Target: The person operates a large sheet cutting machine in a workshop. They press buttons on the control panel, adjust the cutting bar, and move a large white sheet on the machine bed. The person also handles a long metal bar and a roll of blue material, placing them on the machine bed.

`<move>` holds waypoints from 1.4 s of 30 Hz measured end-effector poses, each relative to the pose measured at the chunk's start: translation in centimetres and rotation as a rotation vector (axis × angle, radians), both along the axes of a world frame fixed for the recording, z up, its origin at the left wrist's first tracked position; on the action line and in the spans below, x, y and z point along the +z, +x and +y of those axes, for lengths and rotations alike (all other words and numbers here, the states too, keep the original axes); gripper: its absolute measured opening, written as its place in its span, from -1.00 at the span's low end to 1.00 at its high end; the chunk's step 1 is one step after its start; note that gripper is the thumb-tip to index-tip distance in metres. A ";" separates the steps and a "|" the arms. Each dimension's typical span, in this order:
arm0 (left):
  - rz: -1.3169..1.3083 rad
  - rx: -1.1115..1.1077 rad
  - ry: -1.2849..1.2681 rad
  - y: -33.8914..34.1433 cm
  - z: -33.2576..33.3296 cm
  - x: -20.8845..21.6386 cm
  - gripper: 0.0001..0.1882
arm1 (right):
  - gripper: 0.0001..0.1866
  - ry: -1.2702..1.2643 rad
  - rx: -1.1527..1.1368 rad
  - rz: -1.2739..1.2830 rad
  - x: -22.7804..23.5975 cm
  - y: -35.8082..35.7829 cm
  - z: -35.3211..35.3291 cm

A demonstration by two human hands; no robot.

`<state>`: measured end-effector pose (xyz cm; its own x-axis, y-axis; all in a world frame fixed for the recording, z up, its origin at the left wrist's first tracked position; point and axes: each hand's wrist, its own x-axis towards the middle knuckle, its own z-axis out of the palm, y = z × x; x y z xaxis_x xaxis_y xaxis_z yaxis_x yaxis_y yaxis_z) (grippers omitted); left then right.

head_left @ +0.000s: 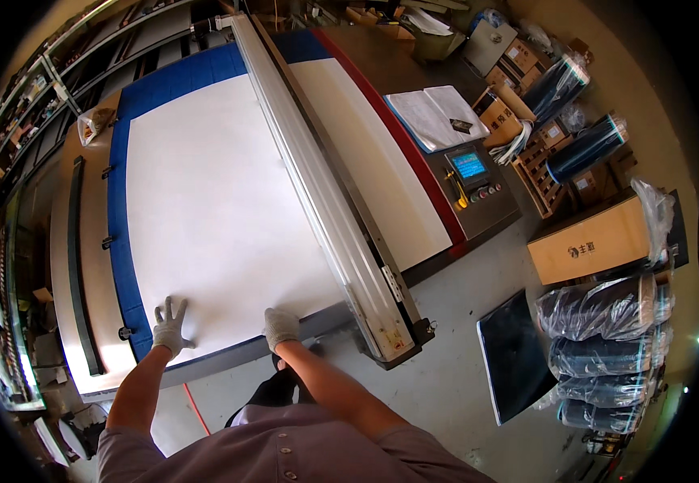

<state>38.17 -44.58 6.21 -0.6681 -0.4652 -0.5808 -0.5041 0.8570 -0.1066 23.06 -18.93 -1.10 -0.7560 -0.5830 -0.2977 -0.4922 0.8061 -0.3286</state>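
Observation:
A large white sheet [213, 193] lies flat on a wide machine table with a blue bed surface [124, 266]. My left hand [171, 328], in a pale knit glove, rests open on the sheet's near left corner, fingers spread. At the near edge of the sheet, further right, is my gloved right hand [281, 326], its fingers drawn together over the edge; its thumb is hidden. Across the sheet's right side runs a long silver gantry beam [317, 193], which covers part of it. Small black clamps [126, 332] sit along the left side of the bed.
Right of the beam, a red strip [398, 133] borders the bed, beside a control screen [469, 165], yellow-handled tool [462, 197] and open notebook [438, 113]. A dark panel [514, 354] lies on the floor near plastic-wrapped rolls [599, 310] and a cardboard box [587, 241].

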 end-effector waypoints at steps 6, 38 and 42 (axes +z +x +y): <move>-0.011 0.001 0.003 -0.4 0.1 -0.1 0.43 | -0.85 -0.007 -0.008 -0.001 -1.1 0.0 -0.2; 0.056 -0.019 0.026 2.7 -2.4 -2.0 0.42 | -0.61 0.171 -0.029 -0.118 7.5 6.4 -6.3; 0.038 -0.011 0.039 2.4 -2.3 -1.6 0.44 | -0.59 0.166 -0.010 -0.134 4.8 8.4 -7.9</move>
<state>40.59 -46.91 4.59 -0.6946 -0.4353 -0.5727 -0.4979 0.8656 -0.0541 31.46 -26.83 3.66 -0.7091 -0.5098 -0.4872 -0.4446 0.8595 -0.2523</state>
